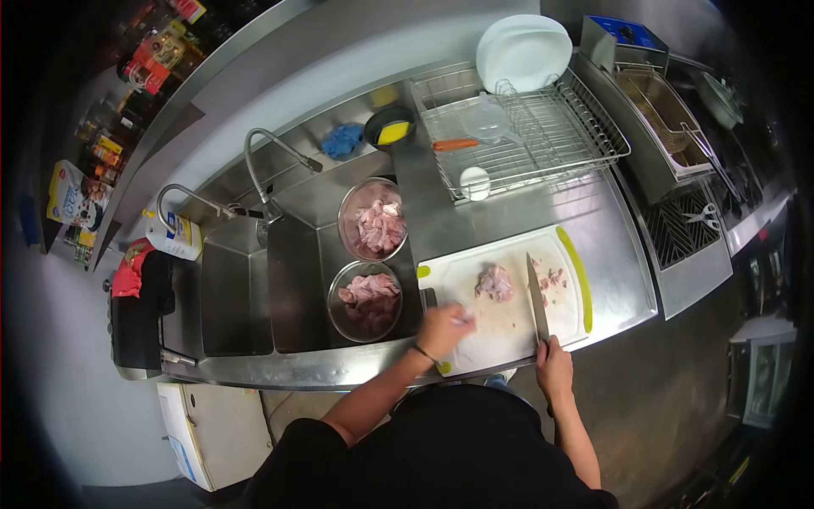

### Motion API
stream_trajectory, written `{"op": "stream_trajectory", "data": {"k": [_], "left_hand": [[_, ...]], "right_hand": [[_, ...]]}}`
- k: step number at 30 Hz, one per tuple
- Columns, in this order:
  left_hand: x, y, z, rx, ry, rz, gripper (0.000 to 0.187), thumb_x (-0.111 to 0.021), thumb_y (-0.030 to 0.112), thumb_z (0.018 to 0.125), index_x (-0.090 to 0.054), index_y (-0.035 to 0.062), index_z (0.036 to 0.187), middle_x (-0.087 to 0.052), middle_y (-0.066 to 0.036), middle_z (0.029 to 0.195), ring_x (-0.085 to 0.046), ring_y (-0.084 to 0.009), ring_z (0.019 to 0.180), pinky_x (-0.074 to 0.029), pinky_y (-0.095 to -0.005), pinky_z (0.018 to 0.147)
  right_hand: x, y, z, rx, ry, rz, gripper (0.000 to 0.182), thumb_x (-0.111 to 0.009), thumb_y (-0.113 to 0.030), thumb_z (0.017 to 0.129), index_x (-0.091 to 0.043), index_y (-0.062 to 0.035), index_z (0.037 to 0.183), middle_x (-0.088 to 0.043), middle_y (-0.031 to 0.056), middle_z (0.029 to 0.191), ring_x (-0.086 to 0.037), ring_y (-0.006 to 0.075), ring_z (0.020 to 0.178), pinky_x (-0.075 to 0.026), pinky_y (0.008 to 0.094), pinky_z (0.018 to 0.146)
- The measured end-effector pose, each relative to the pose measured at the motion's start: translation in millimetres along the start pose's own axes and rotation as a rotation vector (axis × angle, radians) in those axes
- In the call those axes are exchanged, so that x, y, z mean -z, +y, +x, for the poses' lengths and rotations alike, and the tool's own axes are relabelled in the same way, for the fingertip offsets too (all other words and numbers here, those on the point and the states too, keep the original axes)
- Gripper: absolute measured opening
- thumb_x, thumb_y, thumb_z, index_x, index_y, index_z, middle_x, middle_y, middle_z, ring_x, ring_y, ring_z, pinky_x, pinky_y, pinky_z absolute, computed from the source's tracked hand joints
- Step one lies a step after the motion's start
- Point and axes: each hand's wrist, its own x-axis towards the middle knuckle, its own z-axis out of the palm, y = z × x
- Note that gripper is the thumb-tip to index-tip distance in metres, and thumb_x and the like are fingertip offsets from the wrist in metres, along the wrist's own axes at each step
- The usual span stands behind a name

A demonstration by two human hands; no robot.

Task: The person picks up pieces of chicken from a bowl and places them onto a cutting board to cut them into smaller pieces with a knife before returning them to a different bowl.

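Note:
My right hand point(555, 371) is wrapped round the handle of a kitchen knife point(538, 299), whose blade lies across the white cutting board point(458, 352). Left of the blade is a piece of raw chicken point(495, 283); small meat scraps point(552, 278) lie to its right. Over the board's left edge, my left hand point(444, 332) is closed and slightly blurred, with something pale at its fingertips that I cannot make out. Two bowls of raw meat, an upper bowl point(342, 222) and a lower bowl point(333, 314), stand in the sink beside the board.
A double sink point(237, 293) with two taps is on the left. Behind the board stands a wire dish rack point(585, 127) with white plates point(524, 55), a strainer and a white cup. A fryer point(653, 110) and scissors point(703, 218) are at the right. Bottles fill the upper-left shelf.

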Motion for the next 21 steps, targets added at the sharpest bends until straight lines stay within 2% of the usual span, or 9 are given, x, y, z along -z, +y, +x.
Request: {"op": "stream_trajectory", "data": {"k": [3, 5, 7, 10, 13, 14, 17, 19, 21], "left_hand": [[52.5, -64.6, 45.3, 0.076, 0.349, 0.011, 0.024, -0.065, 0.024, 0.080, -0.062, 0.0012, 0.088, -0.064, -0.020, 0.071, -0.064, -0.0379, 0.065, -0.049, -0.0450, 0.056], [104.7, -81.1, 85.7, 0.330, 0.173, 0.454, 0.042, -0.058, 0.038, 0.087, -0.057, 0.0024, 0.110, -0.065, -0.023, 0.081, -0.063, -0.0404, 0.079, -0.050, -0.0472, 0.069], [107.2, -128.2, 112.7, -0.173, 0.808, 0.699, 0.041, -0.058, 0.036, 0.088, -0.058, 0.0026, 0.112, -0.065, -0.023, 0.091, -0.063, -0.0392, 0.087, -0.050, -0.0445, 0.074], [87.8, -86.4, 117.4, -0.157, 0.532, 0.236, 0.037, -0.061, 0.034, 0.087, -0.059, 0.0042, 0.109, -0.066, -0.019, 0.094, -0.065, -0.0334, 0.085, -0.051, -0.0400, 0.073], [31.3, -27.1, 92.3, 0.055, 0.000, -0.104, 0.039, -0.068, 0.033, 0.082, -0.059, 0.0037, 0.105, -0.063, -0.016, 0.105, -0.064, -0.0279, 0.087, -0.051, -0.0344, 0.071], [11.4, -11.7, 84.1, -0.033, -0.004, -0.028, 0.039, -0.069, 0.030, 0.081, -0.059, 0.0032, 0.106, -0.064, -0.015, 0.096, -0.064, -0.0277, 0.082, -0.051, -0.0345, 0.071], [-21.6, 6.1, 79.9, -0.087, -0.079, -0.129, 0.047, -0.069, 0.020, 0.078, -0.053, 0.0033, 0.119, -0.059, -0.016, 0.105, -0.061, -0.0310, 0.085, -0.050, -0.0392, 0.077], [-24.8, 13.4, 83.5, -0.427, -0.136, 0.045, 0.051, -0.068, 0.011, 0.074, -0.053, 0.0070, 0.123, -0.057, -0.017, 0.109, -0.060, -0.0326, 0.094, -0.049, -0.0380, 0.084], [-24.7, 17.9, 86.4, -0.421, -0.163, -0.002, 0.049, -0.065, 0.006, 0.072, -0.053, 0.0079, 0.119, -0.058, -0.016, 0.105, -0.057, -0.0352, 0.099, -0.047, -0.0394, 0.088]], "right_hand": [[-3.7, -1.6, -0.3, 0.012, 0.023, -0.036, 0.024, -0.049, -0.026, 0.092, -0.053, -0.0028, 0.092, -0.060, 0.0271, 0.070, -0.058, 0.0468, 0.069, -0.045, 0.0564, 0.062], [-6.2, -2.4, -1.5, -0.002, 0.047, -0.081, 0.025, -0.048, -0.027, 0.092, -0.053, -0.0033, 0.092, -0.060, 0.0277, 0.070, -0.059, 0.0473, 0.068, -0.046, 0.0561, 0.063], [-4.4, -7.1, -3.8, -0.030, 0.054, -0.068, 0.025, -0.047, -0.028, 0.092, -0.052, -0.0035, 0.092, -0.060, 0.0286, 0.070, -0.059, 0.0476, 0.068, -0.046, 0.0557, 0.063], [-9.0, -6.8, -6.5, -0.073, 0.068, -0.085, 0.026, -0.046, -0.029, 0.093, -0.051, -0.0029, 0.094, -0.060, 0.0285, 0.069, -0.059, 0.0472, 0.066, -0.047, 0.0556, 0.061], [-9.7, -10.3, -7.3, -0.084, 0.091, -0.078, 0.026, -0.047, -0.029, 0.093, -0.051, -0.0026, 0.093, -0.060, 0.0278, 0.069, -0.059, 0.0466, 0.065, -0.048, 0.0554, 0.060], [-10.7, -11.2, -9.1, -0.077, 0.093, -0.078, 0.026, -0.047, -0.029, 0.093, -0.051, -0.0025, 0.092, -0.060, 0.0275, 0.068, -0.059, 0.0463, 0.064, -0.048, 0.0553, 0.060], [-10.1, -13.9, -12.4, -0.059, 0.068, -0.098, 0.026, -0.047, -0.028, 0.093, -0.050, -0.0025, 0.092, -0.060, 0.0269, 0.067, -0.059, 0.0461, 0.064, -0.048, 0.0554, 0.059], [-11.6, -11.9, -14.4, -0.058, 0.065, -0.085, 0.026, -0.048, -0.028, 0.092, -0.051, -0.0023, 0.091, -0.059, 0.0268, 0.067, -0.059, 0.0460, 0.064, -0.048, 0.0555, 0.059], [-13.2, -9.8, -15.2, -0.050, 0.073, -0.045, 0.025, -0.048, -0.028, 0.092, -0.051, -0.0027, 0.091, -0.059, 0.0275, 0.067, -0.059, 0.0461, 0.064, -0.048, 0.0554, 0.060]]}}
